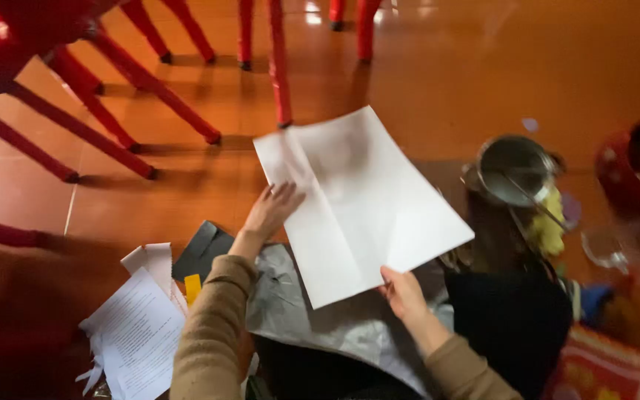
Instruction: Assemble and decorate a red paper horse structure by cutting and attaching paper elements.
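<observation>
A large white sheet of paper (361, 200) with fold creases is held above the orange floor. My left hand (270, 210) grips its left edge, fingers spread along the underside. My right hand (403, 291) pinches the sheet's lower right edge. Both arms wear tan sleeves. Below the sheet lies a crumpled silver-grey sheet (312, 311).
Red chair legs (142, 81) stand across the far floor. Printed white papers (138, 326), a dark card (200, 250) and a small yellow piece (192, 287) lie at left. A metal pot (514, 169), a red container (631, 167), a black bag (509, 318) and a red packet (601, 367) crowd the right.
</observation>
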